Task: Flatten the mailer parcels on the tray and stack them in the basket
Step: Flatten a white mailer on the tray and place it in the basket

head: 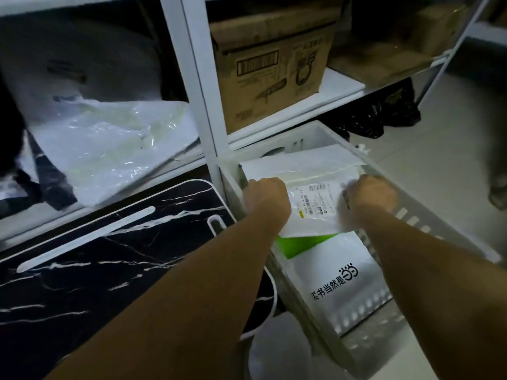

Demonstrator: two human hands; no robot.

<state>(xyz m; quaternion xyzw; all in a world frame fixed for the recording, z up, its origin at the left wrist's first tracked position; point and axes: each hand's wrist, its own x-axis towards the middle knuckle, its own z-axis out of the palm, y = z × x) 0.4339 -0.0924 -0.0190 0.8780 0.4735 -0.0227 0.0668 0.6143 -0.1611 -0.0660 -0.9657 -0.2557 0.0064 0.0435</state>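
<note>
Inside basket (428,223), left hand (264,194), right hand (370,194) apparently gripping labelled mailer (315,204) edges

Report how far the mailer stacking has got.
Done: a printed mailer already lies in the basket. In hand: left hand and right hand set a labelled mailer on top. Left: the tray shows none waiting.

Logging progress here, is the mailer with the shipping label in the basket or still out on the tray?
In the basket: the labelled mailer sits inside the basket's walls, on other mailers, both hands on it.
</note>
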